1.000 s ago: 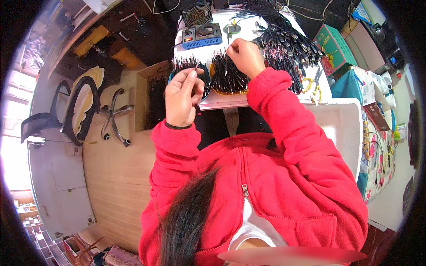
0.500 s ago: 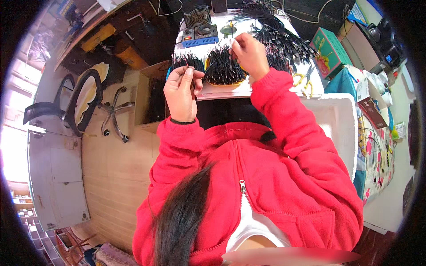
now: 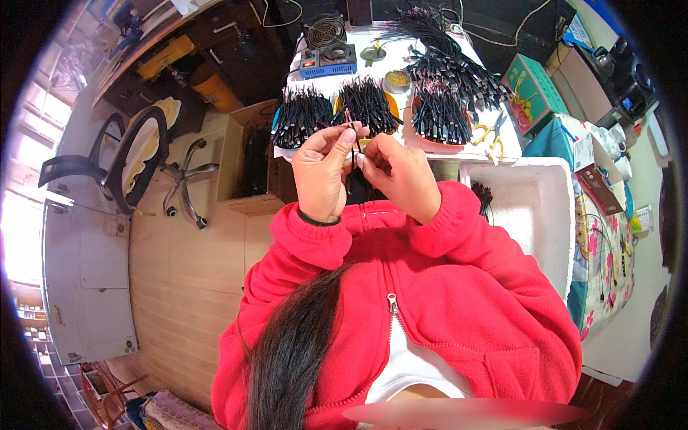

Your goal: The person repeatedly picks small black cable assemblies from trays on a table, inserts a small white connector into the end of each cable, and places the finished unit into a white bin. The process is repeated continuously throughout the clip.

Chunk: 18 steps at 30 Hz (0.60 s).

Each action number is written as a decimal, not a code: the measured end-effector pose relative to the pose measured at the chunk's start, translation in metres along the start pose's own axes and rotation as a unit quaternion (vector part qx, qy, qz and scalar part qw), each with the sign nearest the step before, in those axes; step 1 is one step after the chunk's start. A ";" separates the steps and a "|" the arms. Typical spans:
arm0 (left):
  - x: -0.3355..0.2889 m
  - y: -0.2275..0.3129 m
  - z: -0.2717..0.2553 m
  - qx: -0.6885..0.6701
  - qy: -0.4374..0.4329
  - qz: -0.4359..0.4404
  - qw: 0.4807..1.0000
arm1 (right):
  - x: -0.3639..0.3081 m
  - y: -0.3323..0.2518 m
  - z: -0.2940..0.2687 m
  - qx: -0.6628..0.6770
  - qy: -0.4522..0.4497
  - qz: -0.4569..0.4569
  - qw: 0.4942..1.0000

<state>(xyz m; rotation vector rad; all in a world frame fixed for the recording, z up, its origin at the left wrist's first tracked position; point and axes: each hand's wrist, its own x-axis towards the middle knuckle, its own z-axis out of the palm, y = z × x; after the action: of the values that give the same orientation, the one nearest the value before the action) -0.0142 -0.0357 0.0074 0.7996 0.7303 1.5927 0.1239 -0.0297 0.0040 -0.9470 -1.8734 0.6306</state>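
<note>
1. The left hand (image 3: 324, 172) pinches a thin black cable (image 3: 352, 156) between thumb and forefinger near its top, probably so that the pink wire ends (image 3: 348, 117) stand clear above the fingertips.
2. The right hand (image 3: 403, 175) is just beside it, thumb and forefinger drawn narrow; whether they grip the cable too, I cannot tell. The cable is in front of the chest, near the table's edge, perhaps for a close look.
3. Just beyond the hands, three cable bundles sit side by side on the white table: left (image 3: 301, 120), middle (image 3: 367, 100) and right (image 3: 438, 115). Their holders are coloured, which may keep the batches apart and within reach.
4. Behind them are a blue-sided fan unit (image 3: 328, 66) and a round tin (image 3: 397, 81), seemingly set back to leave the front to the cables.
5. A larger cable heap (image 3: 462, 68) covers the far right; yellow-handled scissors (image 3: 493, 136) lie at the right edge, probably handy there.
6. Right of the person is a white foam box (image 3: 527, 208), near the table.
</note>
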 end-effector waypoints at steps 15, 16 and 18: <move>-0.005 0.003 -0.006 0.014 -0.011 0.011 1.000 | 0.018 -0.012 -0.026 -0.009 -0.130 0.091 0.987; -0.005 0.004 -0.011 0.017 -0.005 0.015 1.000 | 0.036 -0.007 -0.039 -0.038 -0.118 0.052 0.991; -0.001 0.008 -0.022 0.035 0.018 -0.013 0.999 | 0.080 0.007 -0.065 -0.121 -0.101 0.013 0.987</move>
<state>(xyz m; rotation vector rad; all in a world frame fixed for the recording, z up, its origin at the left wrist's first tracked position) -0.0364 -0.0390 0.0012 0.8094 0.8234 1.5689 0.1615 0.0420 0.0677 -1.0985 -2.1570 0.5392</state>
